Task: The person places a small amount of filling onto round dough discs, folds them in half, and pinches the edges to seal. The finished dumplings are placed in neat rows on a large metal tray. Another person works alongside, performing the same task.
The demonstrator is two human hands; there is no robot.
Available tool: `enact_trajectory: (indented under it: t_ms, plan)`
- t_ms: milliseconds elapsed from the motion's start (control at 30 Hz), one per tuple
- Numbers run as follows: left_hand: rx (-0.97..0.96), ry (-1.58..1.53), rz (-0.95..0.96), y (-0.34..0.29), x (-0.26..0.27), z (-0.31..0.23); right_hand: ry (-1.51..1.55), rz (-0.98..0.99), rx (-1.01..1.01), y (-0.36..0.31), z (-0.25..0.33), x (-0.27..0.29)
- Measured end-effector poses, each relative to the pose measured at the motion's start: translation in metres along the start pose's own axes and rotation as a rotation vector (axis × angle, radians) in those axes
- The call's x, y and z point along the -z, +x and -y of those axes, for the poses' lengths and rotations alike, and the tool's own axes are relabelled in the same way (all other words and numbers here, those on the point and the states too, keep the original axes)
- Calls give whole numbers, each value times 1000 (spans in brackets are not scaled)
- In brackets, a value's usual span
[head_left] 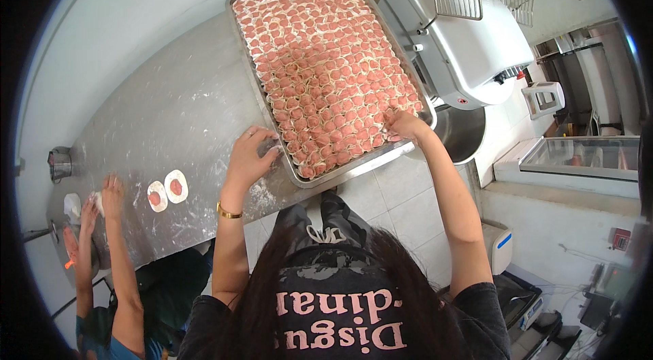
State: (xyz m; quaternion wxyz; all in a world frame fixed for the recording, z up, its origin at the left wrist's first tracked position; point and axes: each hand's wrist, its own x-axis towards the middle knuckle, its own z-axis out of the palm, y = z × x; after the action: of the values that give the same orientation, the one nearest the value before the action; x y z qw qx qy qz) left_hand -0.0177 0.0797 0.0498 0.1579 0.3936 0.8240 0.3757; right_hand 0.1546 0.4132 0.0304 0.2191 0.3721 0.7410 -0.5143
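Note:
A large metal tray point(354, 167) is filled with close rows of small open-topped dumplings point(333, 81), pink filling showing in pale wrappers. My right hand point(408, 126) reaches over the tray's near right corner, its fingers pinched on a dumpling there that they partly hide. By the tray's near left edge is my left hand point(249, 158), thumb and fingers apart, nothing seen in it. Its fingertips are close to the rim; whether they touch it I cannot tell. A gold-coloured bracelet point(229, 212) circles my left wrist.
The steel table point(170, 115) carries flour smears and two wrappers point(176, 187) topped with filling. At the left, a co-worker's hands point(102, 200) handle a pale wrapper beside a bowl of pink filling point(71, 243). A white machine point(469, 40) with wire guards and a steel bowl point(462, 132) stands right of the tray.

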Motion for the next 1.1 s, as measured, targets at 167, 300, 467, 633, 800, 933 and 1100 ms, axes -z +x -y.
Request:
enact_trajectory:
  t_ms: [167,300,467,633,800,933,1100]
  plan:
    - [96,-37,13,-27,7,15,-400,-117,6,13,-6,-12]
    - [108,-51,-5,-40,6,21,-366,-3,105,5,-7,-10]
    - [115,-52,6,-48,6,26,-294,8,82,-9,0,-12]
    - [122,-34,-9,-57,11,30,5,-105,-33,-18,-8,-20]
    - [136,-21,25,-65,15,34,41,-140,93,-22,-16,-29]
    - [120,8,51,-69,15,38,-36,-109,116,-24,-15,-26]
    - [115,59,63,-73,16,40,103,-147,-25,-17,-14,-27]
